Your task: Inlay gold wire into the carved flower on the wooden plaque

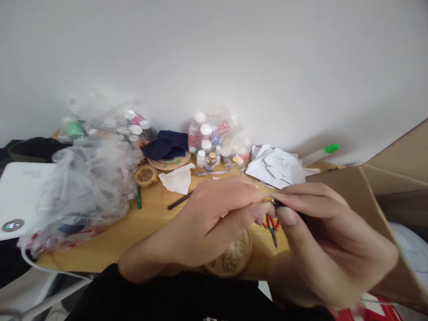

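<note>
My left hand [217, 218] and my right hand [324, 236] meet in front of me above the table, each closed in a pinch. Between their fingertips is a small slim gold-and-black piece [274, 202]. The left fingers are on its gold end and the right fingers on its black part. Its full shape is hidden by the fingers. Beneath the left hand lies a round disc with a carved flower pattern [234, 256], partly covered. Red-handled pliers [273, 234] rest on the table between the two hands, with their handles partly hidden.
A wooden table [154, 227] carries a plastic bag [96, 174], a gold wire spool [146, 176], dark blue cloth [167, 145], bagged bead jars [214, 133] and paper drawings [277, 165]. At the right stands an open cardboard box [347, 196]. A white device [23, 191] is at the left.
</note>
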Tool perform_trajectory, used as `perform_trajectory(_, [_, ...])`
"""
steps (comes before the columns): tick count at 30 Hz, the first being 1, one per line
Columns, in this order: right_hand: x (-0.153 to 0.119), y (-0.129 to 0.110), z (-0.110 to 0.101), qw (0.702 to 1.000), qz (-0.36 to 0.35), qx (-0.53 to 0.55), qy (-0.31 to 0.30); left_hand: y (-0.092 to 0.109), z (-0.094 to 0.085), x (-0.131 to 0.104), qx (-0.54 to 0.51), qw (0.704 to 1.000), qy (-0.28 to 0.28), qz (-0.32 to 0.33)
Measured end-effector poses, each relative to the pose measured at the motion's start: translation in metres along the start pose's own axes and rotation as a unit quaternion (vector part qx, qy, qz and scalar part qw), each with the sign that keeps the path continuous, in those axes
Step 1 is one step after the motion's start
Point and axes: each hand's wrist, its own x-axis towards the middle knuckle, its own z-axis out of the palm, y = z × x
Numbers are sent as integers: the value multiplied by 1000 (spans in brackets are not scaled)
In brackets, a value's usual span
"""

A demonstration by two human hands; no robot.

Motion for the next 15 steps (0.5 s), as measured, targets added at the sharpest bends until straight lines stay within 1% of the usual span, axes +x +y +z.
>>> perform_trajectory(2, [0, 1, 0, 1000, -14, 3, 3, 0, 0, 1, -15, 1000, -3, 0])
perform_trajectory(6, [1, 2, 0, 1000, -14, 8, 0, -1, -1, 2, -45, 999, -17, 9])
perform_trajectory(12, [3, 1, 0, 1000, -14, 15, -11, -1, -1, 3, -106, 994, -28, -9])
perform_trajectory(15, [3, 1, 0, 1000, -12, 14, -13, 0, 2, 1, -125, 992, -23, -19])
